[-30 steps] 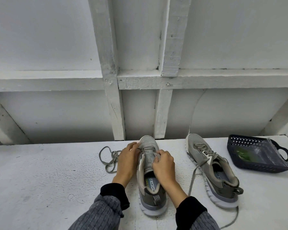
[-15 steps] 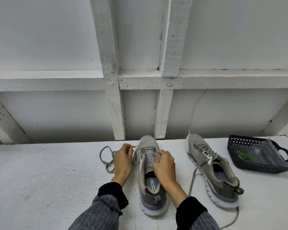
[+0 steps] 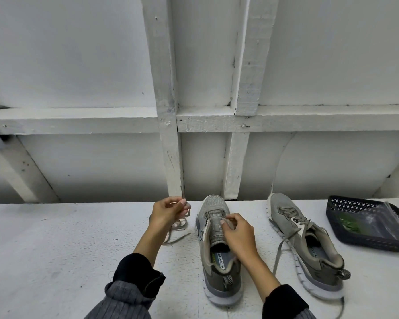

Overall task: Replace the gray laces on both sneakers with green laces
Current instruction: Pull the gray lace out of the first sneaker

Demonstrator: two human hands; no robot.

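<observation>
Two grey sneakers stand toe-away on the white table. The left sneaker [image 3: 217,254] has hardly any lace in its eyelets. My left hand [image 3: 167,214] is raised just left of its toe and pinches the grey lace [image 3: 179,226], which trails down in loops onto the table. My right hand [image 3: 237,233] grips the sneaker's tongue and upper eyelet edge. The right sneaker [image 3: 306,245] still carries its grey lace [image 3: 280,252], loosened, with ends running toward me. Something green [image 3: 350,223] lies inside a clear bag in the basket.
A dark plastic basket [image 3: 364,242] sits at the right edge of the table, holding the clear bag. Behind the table rises a white wall with wooden framing [image 3: 171,157]. Bare white table [image 3: 55,249] spreads out to the left.
My left hand has pulled away from the sneaker's toe to the left and up, drawing the grey lace out with it. My right hand stays on the tongue.
</observation>
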